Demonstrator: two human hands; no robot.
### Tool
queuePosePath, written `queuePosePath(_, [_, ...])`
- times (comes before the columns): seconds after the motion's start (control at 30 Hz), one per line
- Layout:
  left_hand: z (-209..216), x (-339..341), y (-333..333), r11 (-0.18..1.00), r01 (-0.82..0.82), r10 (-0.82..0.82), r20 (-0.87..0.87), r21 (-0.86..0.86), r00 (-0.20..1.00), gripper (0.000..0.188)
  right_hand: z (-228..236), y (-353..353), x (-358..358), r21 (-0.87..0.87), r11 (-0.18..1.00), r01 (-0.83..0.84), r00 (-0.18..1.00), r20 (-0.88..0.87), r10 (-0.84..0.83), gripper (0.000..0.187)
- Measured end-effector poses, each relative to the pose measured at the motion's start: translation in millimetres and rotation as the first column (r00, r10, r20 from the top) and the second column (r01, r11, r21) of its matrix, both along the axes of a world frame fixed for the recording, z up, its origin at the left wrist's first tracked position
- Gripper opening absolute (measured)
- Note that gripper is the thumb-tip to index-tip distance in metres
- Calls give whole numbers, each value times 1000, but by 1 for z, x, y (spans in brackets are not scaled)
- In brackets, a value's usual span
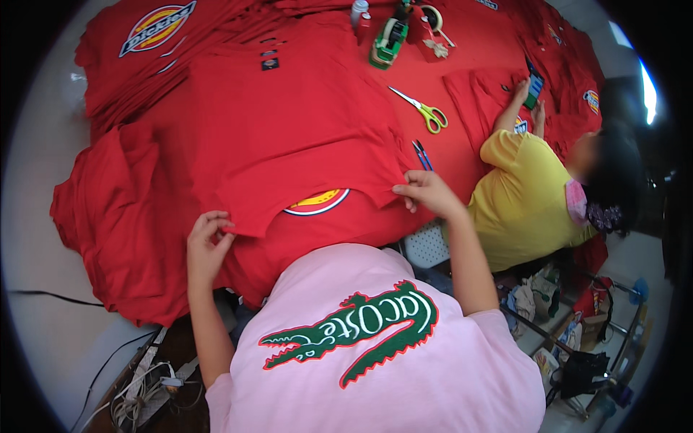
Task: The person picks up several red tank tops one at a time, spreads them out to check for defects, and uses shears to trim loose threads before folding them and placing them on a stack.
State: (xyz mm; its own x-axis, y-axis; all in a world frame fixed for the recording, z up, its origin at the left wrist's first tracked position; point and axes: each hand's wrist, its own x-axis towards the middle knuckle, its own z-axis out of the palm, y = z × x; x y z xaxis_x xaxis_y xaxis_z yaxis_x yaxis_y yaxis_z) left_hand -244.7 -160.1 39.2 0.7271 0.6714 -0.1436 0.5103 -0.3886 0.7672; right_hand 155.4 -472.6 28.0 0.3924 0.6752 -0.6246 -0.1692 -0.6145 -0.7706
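Note:
A red T-shirt [289, 130] lies spread on the table before me, its neckline with a dark label at the far end. My left hand [208, 249] pinches the near left corner of its hem between thumb and fingers. At the near right corner, my right hand [432, 193] grips the hem the same way. The edge between my hands dips in a curve. Under it shows part of a round yellow, red and white print [317, 203] on red cloth below. A rumpled red garment pile [112, 224] lies left of my left hand.
Yellow-green scissors [433, 119] and blue-handled snips [423, 155] lie right of the shirt. Green [390, 43] and red [435, 47] tape dispensers stand farther back. A person in yellow [527, 191] sits at the right, holding a phone [534, 85]. Cables [137, 404] lie lower left.

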Motion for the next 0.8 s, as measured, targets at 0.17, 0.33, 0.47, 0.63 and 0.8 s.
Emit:
queuePosePath(0.17, [33,64,88,914,-24,160,306,-405,938,27,44,76,65,360,933,-25,999,-10,31,18])
queuePosePath(0.33, [-25,89,120,929,-369,321,508,-7,800,36,4,122,70,432,837,335,880,173,-442,35])
queuePosePath(0.47, [-59,36,52,960,-274,256,237,49,937,22,-54,45,56,414,880,234,833,381,-401,28])
queuePosePath(0.63, [-75,-33,-27,850,-380,448,121,-365,886,26,-55,-16,15,180,976,120,752,626,-207,23])
queuePosePath(0.8, [-67,-45,-27,843,-227,314,102,-487,944,31,-58,-21,16,192,973,129,830,517,-212,28])
